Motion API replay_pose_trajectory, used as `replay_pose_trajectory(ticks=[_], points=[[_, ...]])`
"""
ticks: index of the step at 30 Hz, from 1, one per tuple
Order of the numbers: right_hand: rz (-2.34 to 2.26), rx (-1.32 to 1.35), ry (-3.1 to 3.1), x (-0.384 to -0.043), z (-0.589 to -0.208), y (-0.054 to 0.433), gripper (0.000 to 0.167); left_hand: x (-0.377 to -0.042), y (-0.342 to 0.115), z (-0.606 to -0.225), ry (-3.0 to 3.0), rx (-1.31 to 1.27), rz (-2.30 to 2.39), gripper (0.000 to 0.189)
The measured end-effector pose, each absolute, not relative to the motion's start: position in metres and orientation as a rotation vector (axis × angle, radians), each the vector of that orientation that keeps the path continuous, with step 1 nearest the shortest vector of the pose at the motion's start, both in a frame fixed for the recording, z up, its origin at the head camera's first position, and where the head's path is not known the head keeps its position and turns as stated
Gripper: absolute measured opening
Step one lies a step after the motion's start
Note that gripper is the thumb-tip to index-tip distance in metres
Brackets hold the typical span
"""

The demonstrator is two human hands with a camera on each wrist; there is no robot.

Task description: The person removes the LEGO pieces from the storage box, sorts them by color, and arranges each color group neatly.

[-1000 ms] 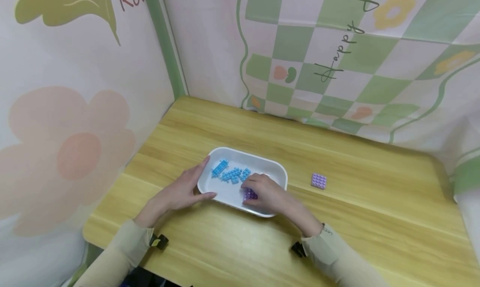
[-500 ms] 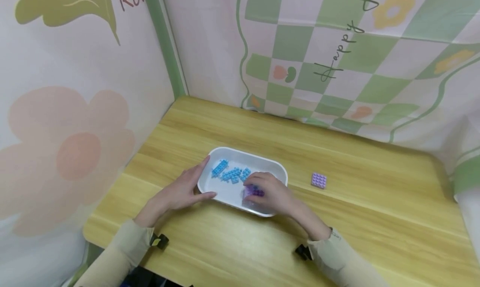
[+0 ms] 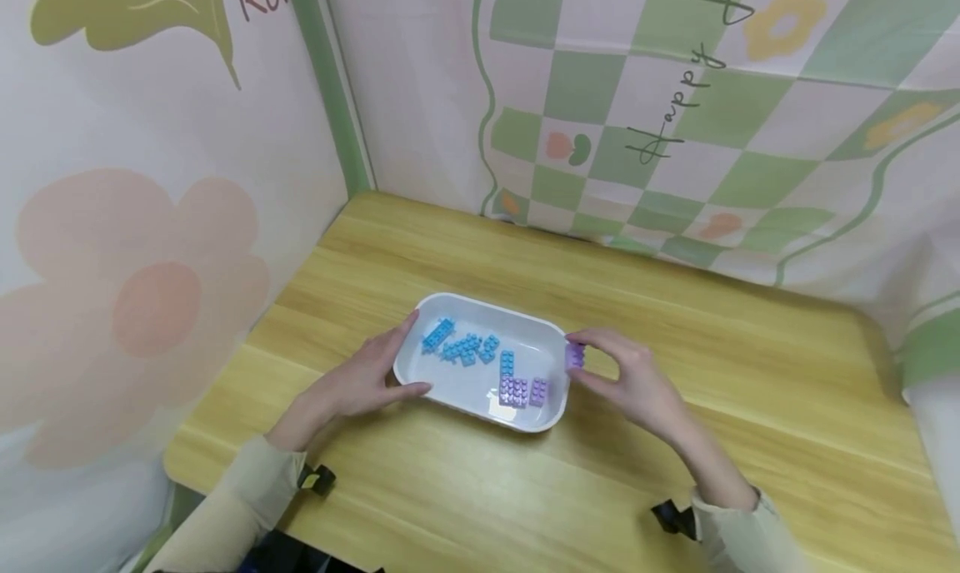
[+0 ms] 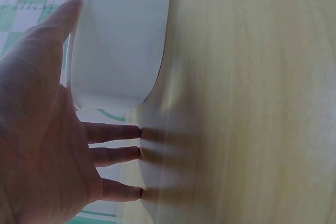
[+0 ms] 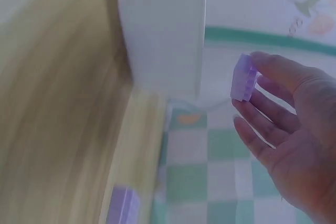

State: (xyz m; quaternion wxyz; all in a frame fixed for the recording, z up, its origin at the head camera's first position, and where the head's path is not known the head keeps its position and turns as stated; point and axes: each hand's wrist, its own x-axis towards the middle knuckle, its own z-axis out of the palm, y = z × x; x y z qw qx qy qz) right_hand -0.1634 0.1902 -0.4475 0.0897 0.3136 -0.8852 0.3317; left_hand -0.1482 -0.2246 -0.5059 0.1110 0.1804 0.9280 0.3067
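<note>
A purple building brick (image 3: 575,356) is pinched between the thumb and fingertips of my right hand (image 3: 637,381), raised by the right end of the white tray (image 3: 465,402). In the right wrist view the held brick (image 5: 243,78) shows its studs toward the palm. My left hand (image 3: 367,377) rests against the tray's left end, fingers straight, thumb at the near rim. Inside the tray lie several blue bricks (image 3: 461,350), another blue brick (image 3: 507,363) and purple bricks (image 3: 513,392) toward the right.
Another purple brick (image 5: 123,205) sits on the wooden table (image 3: 750,440); in the head view my right hand hides it. Printed cloth walls (image 3: 585,98) stand behind and at the left of the table.
My right hand has lifted the purple brick out of the tray and moved right, uncovering the bricks beneath it. The left hand has stayed at the tray's left end.
</note>
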Motion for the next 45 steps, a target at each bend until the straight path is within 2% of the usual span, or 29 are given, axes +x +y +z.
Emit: replay_pose_trajectory(ticks=[5, 11, 23, 40, 45], points=[[0.937, 0.810, -2.670, -0.165, -0.452, 0.223, 0.053, -0.149, -0.224, -0.506, 2.727, 0.545, 0.904, 0.118], [0.901, 0.717, -2.709, -0.166, -0.461, 0.254, 0.048, -0.149, -0.224, -0.506, 2.722, 0.540, 0.905, 0.118], [0.871, 0.616, -2.778, -0.176, -0.486, 0.296, 0.051, -0.147, -0.225, -0.505, 2.714, 0.517, 0.915, 0.118], [0.864, 0.500, -2.890, -0.185, -0.508, 0.317, 0.049, -0.151, -0.233, -0.506, 2.710, 0.512, 0.958, 0.121], [0.872, 0.496, -2.916, -0.186, -0.511, 0.319, 0.054, -0.152, -0.235, -0.506, 2.708, 0.518, 0.967, 0.121]])
